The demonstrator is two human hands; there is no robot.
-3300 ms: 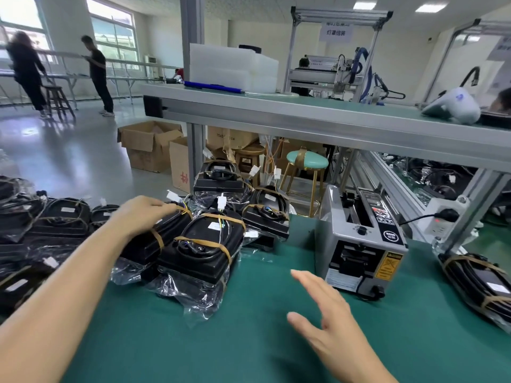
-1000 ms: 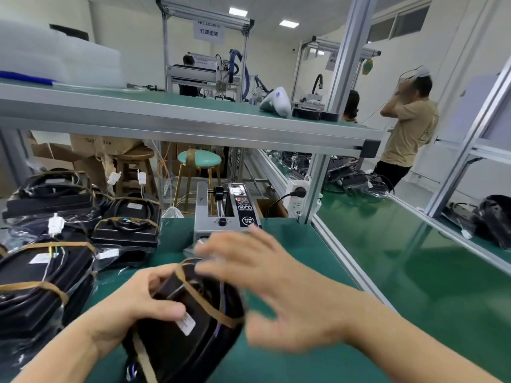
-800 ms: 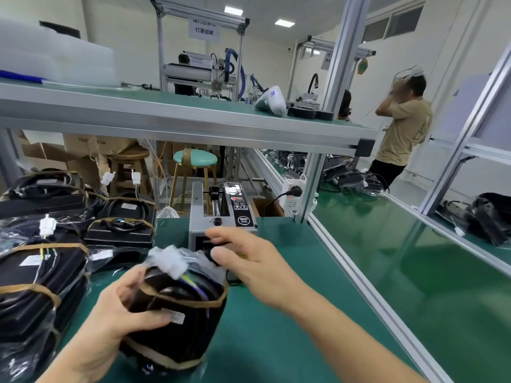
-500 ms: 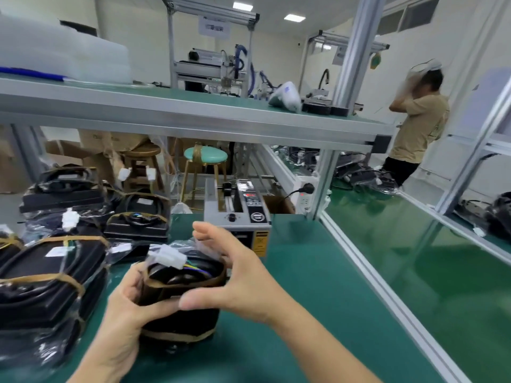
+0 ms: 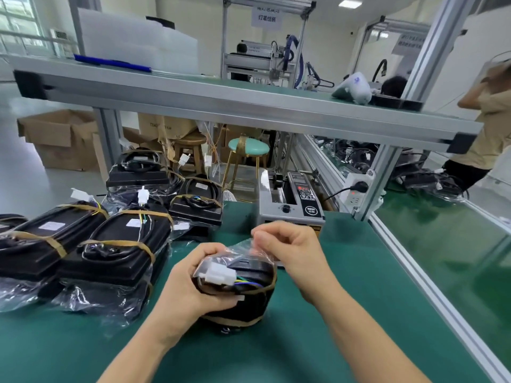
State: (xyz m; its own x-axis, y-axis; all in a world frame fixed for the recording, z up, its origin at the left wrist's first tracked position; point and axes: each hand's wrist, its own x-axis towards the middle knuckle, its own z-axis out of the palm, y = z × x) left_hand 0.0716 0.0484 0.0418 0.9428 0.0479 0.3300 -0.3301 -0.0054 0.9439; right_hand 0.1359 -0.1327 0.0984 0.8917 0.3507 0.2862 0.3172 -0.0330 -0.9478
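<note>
Bright, even light comes from ceiling panels (image 5: 348, 3) and a left window (image 5: 16, 23). The plastic bag (image 5: 244, 248) glints; straight lines bow at the edges.

Black banded bundle (image 5: 243, 297) — upright, plastic-wrapped, on mat.

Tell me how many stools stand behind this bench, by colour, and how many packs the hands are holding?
teal stool: 1
brown wooden stool: 1
black pack, gripped by left hand, its wrap pinched by right hand: 1
Total: 3

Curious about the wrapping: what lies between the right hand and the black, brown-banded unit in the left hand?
Head view: a clear plastic bag flap, which the right hand pinches above the unit.
</note>
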